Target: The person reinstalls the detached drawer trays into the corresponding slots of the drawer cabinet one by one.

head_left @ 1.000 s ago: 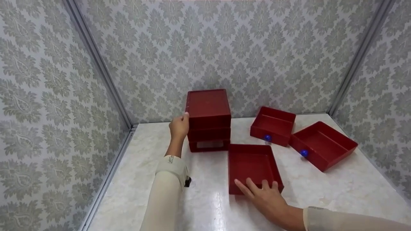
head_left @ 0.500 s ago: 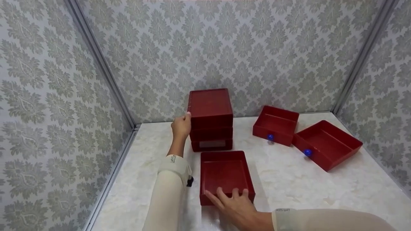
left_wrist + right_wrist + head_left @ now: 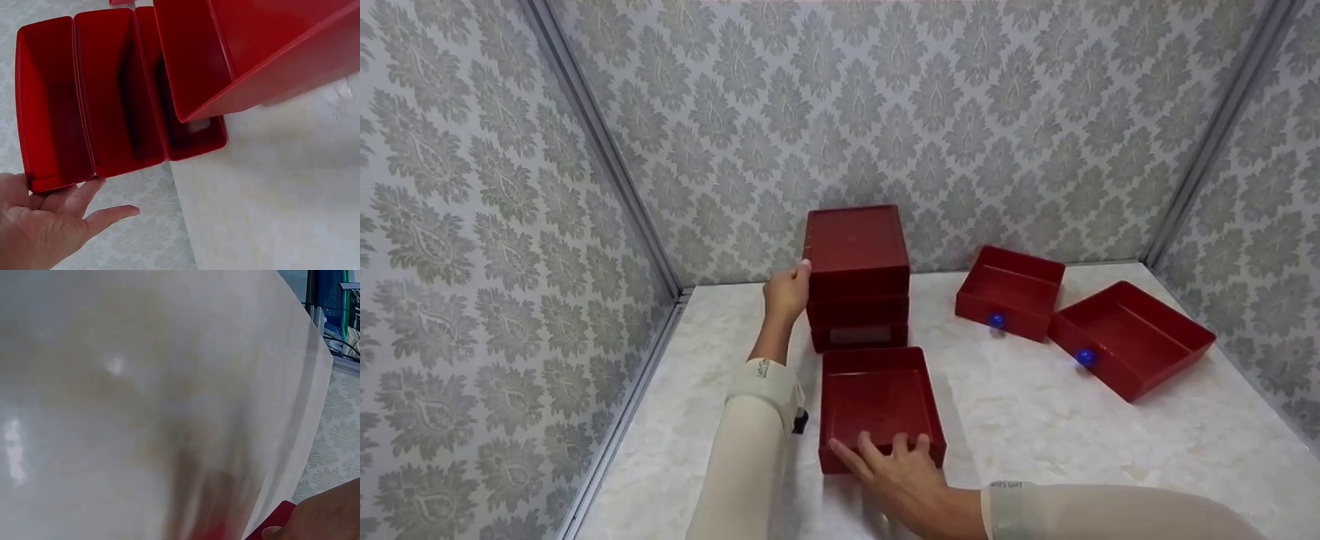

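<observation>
A dark red cabinet (image 3: 856, 240) with three stacked openings stands at the back wall. My left hand (image 3: 786, 291) is at its left side; in the left wrist view the fingers lie along the side wall and the thumb sticks out free. Before the openings is a red drawer (image 3: 877, 394), back end towards the cabinet. My right hand (image 3: 901, 480) grips its front wall, fingers over the rim into the drawer. The left wrist view shows this drawer (image 3: 253, 45) overlapping the lowest opening. In the right wrist view, just a corner of it appears beside the hand.
Two more red drawers lie on the right: a smaller one (image 3: 1011, 281) near the back wall and a wider one (image 3: 1132, 337) turned at an angle. Each has a blue knob. Patterned walls enclose the pale marbled table (image 3: 1035, 435) at the back and sides.
My right hand has carried the drawer left, from beside the cabinet's right edge to in front of it, then slightly towards the cabinet. My left hand has stayed at the cabinet's side.
</observation>
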Demonstrator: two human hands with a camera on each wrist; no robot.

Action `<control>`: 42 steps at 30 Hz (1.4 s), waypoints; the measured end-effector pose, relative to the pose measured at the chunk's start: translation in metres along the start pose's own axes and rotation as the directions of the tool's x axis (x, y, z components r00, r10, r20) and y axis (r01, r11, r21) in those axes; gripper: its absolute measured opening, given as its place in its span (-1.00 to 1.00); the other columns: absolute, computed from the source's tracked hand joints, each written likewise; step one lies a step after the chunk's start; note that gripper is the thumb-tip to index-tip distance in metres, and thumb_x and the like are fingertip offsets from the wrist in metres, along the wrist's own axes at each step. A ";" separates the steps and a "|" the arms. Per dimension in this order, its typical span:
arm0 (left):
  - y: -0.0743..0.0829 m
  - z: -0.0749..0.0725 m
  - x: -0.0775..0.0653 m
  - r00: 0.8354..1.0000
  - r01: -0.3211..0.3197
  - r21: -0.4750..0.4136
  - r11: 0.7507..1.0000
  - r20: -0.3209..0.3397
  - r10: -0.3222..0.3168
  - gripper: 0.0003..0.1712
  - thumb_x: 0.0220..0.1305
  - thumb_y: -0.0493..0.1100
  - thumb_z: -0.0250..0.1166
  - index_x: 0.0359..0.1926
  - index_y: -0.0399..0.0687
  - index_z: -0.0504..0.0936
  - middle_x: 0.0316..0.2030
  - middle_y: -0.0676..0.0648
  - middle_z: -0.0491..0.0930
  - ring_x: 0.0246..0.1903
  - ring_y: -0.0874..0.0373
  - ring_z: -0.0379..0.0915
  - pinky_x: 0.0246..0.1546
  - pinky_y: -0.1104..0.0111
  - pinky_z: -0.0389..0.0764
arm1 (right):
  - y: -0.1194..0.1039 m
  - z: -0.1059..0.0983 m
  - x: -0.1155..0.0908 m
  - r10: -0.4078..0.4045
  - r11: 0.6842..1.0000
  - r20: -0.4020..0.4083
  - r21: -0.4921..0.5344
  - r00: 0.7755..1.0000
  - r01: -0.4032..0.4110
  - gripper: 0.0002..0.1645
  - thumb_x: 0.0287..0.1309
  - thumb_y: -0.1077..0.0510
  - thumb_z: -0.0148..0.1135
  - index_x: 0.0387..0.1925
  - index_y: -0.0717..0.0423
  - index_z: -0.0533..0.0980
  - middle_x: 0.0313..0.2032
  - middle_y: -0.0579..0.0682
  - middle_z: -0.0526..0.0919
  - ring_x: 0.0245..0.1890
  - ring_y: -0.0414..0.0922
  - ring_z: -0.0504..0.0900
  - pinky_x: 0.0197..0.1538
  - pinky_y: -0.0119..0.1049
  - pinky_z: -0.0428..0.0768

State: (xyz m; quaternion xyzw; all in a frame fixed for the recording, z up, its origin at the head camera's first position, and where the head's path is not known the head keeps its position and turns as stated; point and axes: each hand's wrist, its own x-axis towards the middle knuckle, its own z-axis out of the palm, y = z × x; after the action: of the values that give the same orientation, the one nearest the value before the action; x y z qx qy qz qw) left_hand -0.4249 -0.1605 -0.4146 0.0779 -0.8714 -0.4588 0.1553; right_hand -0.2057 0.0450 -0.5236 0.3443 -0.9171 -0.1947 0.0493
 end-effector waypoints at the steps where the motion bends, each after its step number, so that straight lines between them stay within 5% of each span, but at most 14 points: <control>1: -0.001 -0.001 0.000 1.000 -0.006 0.005 1.000 0.005 0.006 -0.39 0.58 0.14 0.02 -0.67 0.08 0.16 -0.70 0.07 0.13 -0.61 0.15 0.00 -0.51 0.30 0.14 | -0.001 0.000 0.001 -0.003 1.000 0.001 0.003 1.000 0.003 0.20 0.31 0.02 0.38 0.60 -0.49 -0.27 0.38 -0.18 0.34 -0.08 0.19 0.64 -0.15 0.25 0.64; 8: -0.002 -0.007 0.002 0.998 -0.013 -0.001 1.000 0.062 0.013 -0.37 0.58 0.14 0.01 -0.69 0.09 0.18 -0.70 0.07 0.16 -0.61 0.17 0.04 -0.51 0.31 0.17 | 0.000 0.001 0.012 -0.012 1.000 0.008 -0.017 1.000 0.013 0.26 0.30 0.01 0.39 0.60 -0.47 -0.34 0.40 -0.17 0.34 -0.02 0.17 0.66 -0.11 0.25 0.68; 12: 0.000 -0.012 0.001 0.992 0.016 -0.019 1.000 0.127 -0.014 -0.39 0.59 0.18 -0.01 -0.63 -0.01 0.37 -0.55 -0.08 0.50 -0.46 0.11 0.41 -0.36 0.27 0.44 | -0.002 0.006 0.016 -0.005 0.998 -0.078 -0.059 0.997 0.001 0.17 0.30 -0.02 0.38 0.61 -0.42 -0.22 0.36 -0.15 0.39 -0.08 0.15 0.68 -0.15 0.20 0.69; 16: -0.001 -0.020 0.001 0.967 0.101 -0.039 0.994 0.240 -0.089 -0.38 0.57 0.28 -0.05 -0.12 -0.11 0.69 0.02 -0.23 0.67 0.01 -0.03 0.67 -0.03 -0.07 0.65 | -0.004 0.011 0.023 -0.004 0.997 -0.110 -0.071 0.994 -0.004 0.17 0.27 -0.01 0.41 0.61 -0.42 -0.17 0.33 -0.14 0.39 -0.10 0.15 0.67 -0.16 0.20 0.69; 19: -0.003 -0.024 0.003 0.943 0.149 -0.037 0.988 0.305 -0.131 -0.32 0.55 0.34 -0.06 0.28 -0.03 0.59 0.32 -0.24 0.50 0.18 -0.12 0.61 -0.01 -0.34 0.56 | -0.005 0.013 0.027 -0.001 0.997 -0.107 -0.073 0.994 -0.006 0.20 0.23 -0.03 0.44 0.60 -0.44 -0.17 0.33 -0.14 0.38 -0.10 0.15 0.67 -0.15 0.20 0.68; 22: -0.005 -0.024 0.006 0.934 0.161 -0.039 0.986 0.329 -0.140 -0.30 0.54 0.35 -0.05 0.39 0.01 0.51 0.42 -0.21 0.39 0.19 -0.13 0.60 -0.02 -0.39 0.52 | -0.005 0.014 0.033 0.007 0.996 -0.118 -0.083 0.993 -0.017 0.21 0.20 -0.06 0.46 0.60 -0.44 -0.16 0.33 -0.15 0.38 -0.09 0.15 0.67 -0.15 0.20 0.68; 27: -0.003 -0.025 0.006 0.942 0.136 -0.044 0.990 0.315 -0.115 -0.35 0.55 0.33 -0.04 0.26 0.01 0.61 0.27 -0.21 0.53 0.15 -0.14 0.63 -0.03 -0.39 0.52 | -0.004 0.017 0.044 0.021 0.993 -0.171 -0.111 0.985 -0.040 0.21 0.17 -0.08 0.48 0.61 -0.41 -0.12 0.32 -0.12 0.39 -0.08 0.17 0.67 -0.16 0.18 0.68; 31: -0.001 -0.024 0.004 0.948 0.128 -0.047 0.991 0.300 -0.108 -0.35 0.55 0.33 -0.04 0.04 -0.11 0.65 -0.12 -0.26 0.56 0.13 -0.15 0.64 0.00 -0.32 0.56 | -0.002 0.020 0.052 0.033 0.993 -0.205 -0.108 0.978 -0.056 0.17 0.19 -0.03 0.46 0.61 -0.39 -0.09 0.30 -0.09 0.41 -0.10 0.17 0.68 -0.16 0.17 0.69; 38: -0.001 -0.023 0.003 0.955 0.095 -0.106 0.990 0.292 -0.060 -0.37 0.58 0.26 -0.03 0.10 -0.17 0.66 0.10 -0.27 0.57 0.11 -0.11 0.65 0.16 0.02 0.60 | 0.006 0.023 0.066 0.064 0.991 -0.219 -0.098 0.974 -0.088 0.15 0.22 -0.05 0.43 0.61 -0.38 -0.09 0.28 -0.04 0.42 -0.09 0.22 0.68 -0.13 0.21 0.69; 42: -0.002 -0.023 0.003 0.957 0.080 -0.086 0.993 0.286 -0.052 -0.38 0.59 0.25 -0.04 0.06 -0.14 0.69 -0.16 -0.31 0.57 0.04 -0.13 0.69 0.15 0.04 0.61 | 0.010 0.027 0.073 0.072 0.988 -0.201 -0.120 0.977 -0.097 0.28 0.11 -0.18 0.49 0.62 -0.35 -0.15 0.30 -0.02 0.41 -0.06 0.23 0.67 -0.09 0.22 0.69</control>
State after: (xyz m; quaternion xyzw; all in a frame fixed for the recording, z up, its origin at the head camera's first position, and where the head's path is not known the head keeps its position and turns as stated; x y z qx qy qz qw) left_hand -0.4199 -0.1803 -0.4032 0.0330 -0.8584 -0.5117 0.0174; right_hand -0.2738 0.0131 -0.5474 0.3187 -0.9071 -0.2163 0.1698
